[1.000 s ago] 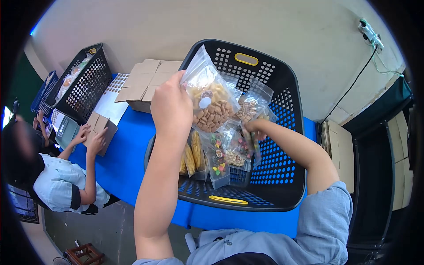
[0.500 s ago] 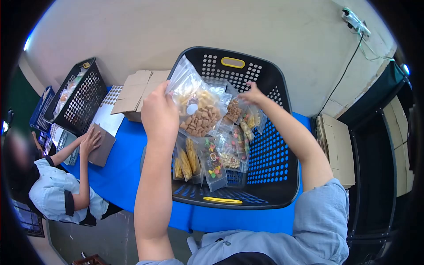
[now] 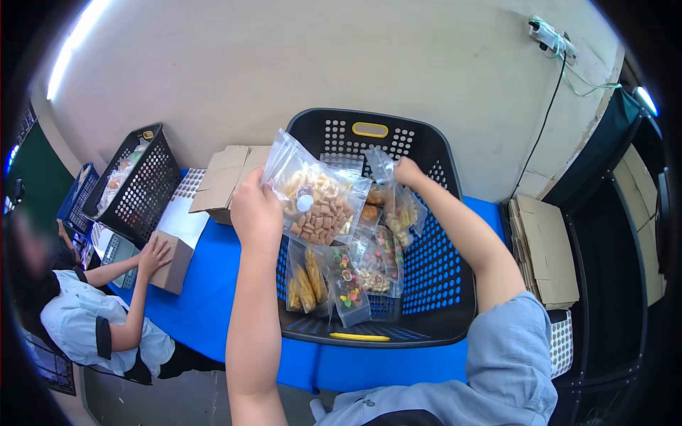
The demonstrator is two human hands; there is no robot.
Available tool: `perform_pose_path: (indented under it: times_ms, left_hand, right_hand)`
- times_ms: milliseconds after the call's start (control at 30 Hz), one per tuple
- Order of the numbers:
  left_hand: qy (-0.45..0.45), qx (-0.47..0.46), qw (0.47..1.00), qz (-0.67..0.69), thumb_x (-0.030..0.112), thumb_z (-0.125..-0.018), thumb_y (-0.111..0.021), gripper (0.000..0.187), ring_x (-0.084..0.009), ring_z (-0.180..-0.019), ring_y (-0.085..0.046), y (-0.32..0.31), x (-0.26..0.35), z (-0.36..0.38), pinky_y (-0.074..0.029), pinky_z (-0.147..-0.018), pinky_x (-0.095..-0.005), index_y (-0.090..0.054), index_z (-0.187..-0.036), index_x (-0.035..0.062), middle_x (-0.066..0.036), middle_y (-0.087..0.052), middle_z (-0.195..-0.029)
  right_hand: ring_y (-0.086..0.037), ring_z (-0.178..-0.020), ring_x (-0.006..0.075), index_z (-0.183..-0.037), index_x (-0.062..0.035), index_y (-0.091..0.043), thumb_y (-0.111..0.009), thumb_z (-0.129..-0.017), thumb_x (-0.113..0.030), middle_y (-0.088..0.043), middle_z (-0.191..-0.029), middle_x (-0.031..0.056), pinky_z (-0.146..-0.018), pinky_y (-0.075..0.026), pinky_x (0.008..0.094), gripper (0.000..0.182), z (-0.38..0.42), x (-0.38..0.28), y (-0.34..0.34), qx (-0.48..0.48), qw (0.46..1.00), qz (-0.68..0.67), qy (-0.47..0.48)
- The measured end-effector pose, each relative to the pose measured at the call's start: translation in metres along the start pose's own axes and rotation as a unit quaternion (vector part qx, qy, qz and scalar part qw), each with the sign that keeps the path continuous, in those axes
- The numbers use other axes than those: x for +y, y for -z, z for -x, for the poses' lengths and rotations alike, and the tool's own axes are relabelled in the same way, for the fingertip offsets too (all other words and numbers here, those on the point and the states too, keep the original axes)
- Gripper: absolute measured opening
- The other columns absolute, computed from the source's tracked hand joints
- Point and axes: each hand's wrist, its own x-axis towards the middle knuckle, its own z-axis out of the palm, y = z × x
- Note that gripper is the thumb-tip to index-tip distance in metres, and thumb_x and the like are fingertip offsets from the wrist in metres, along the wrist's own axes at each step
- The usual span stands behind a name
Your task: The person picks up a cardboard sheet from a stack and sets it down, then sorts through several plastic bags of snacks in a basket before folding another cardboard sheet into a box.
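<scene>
My left hand (image 3: 256, 211) is closed on the top edge of clear snack bags (image 3: 320, 219), held up over the basket. Brown pillow-shaped pieces and pale snacks show through the plastic, with a round white sticker. Over the right part of the large black basket (image 3: 444, 312), my right hand (image 3: 408, 172) pinches the top of another clear plastic bag (image 3: 381, 167). Its contents are partly hidden among its neighbours. Below lie a bag of long yellow snacks (image 3: 305, 280), a bag of colourful candies (image 3: 349, 287) and several other snack bags.
A blue cloth (image 3: 213, 284) covers the table. Left of the basket stands a cardboard box (image 3: 231, 181). A co-worker (image 3: 103, 312) at the left touches a brown box (image 3: 174, 263) near another black basket (image 3: 135, 181). Flattened cartons (image 3: 543, 248) are stacked at the right.
My right hand has gone from spread fingers to pinching a bag's top. The left hand still holds its bags. The view has shifted, so the basket appears lower.
</scene>
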Motion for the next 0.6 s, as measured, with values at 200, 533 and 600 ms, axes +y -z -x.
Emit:
perform_pose_path:
  times_ms: [200, 533, 600]
  left_hand:
    - [0.017, 0.023, 1.0, -0.006, 0.002, -0.082, -0.053, 0.026, -0.038, -0.085, -0.064, 0.004, -0.002, -0.001, -0.049, -0.075, -0.0434, -0.064, -0.106, 0.0014, -0.021, -0.066, -0.089]
    - [0.011, 0.062, 0.998, 0.001, 0.005, -0.083, -0.055, 0.026, -0.0372, -0.083, -0.064, 0.008, 0.007, -0.001, -0.05, -0.074, -0.0435, -0.065, -0.107, 0.0075, -0.02, -0.066, -0.088]
    - [-0.087, -0.029, 0.996, 0.006, 0.006, -0.083, -0.055, 0.027, -0.0361, -0.083, -0.064, 0.004, 0.005, 0.001, -0.05, -0.074, -0.043, -0.066, -0.107, 0.0118, -0.018, -0.067, -0.089]
  right_hand:
    - [-0.064, -0.065, 0.0229, -0.111, -0.0034, -0.061, -0.052, -0.085, -0.005, -0.065, -0.078, 0.0175, -0.064, -0.051, 0.0336, 0.027, 0.077, -0.076, 0.097, 0.009, 0.983, -0.075, 0.165]
    - [-0.052, -0.118, 0.0321, -0.131, -0.0004, -0.048, -0.054, -0.09, -0.036, -0.06, -0.118, 0.0183, -0.102, -0.038, 0.0438, 0.055, 0.178, -0.093, 0.066, -0.579, 0.807, 0.062, 0.095]
    - [-0.052, -0.117, 0.0311, -0.136, -0.0017, -0.041, -0.054, -0.09, -0.04, -0.056, -0.123, 0.0194, -0.1, -0.04, 0.0408, 0.061, 0.148, -0.09, 0.079, -0.443, 0.881, -0.049, 0.159]
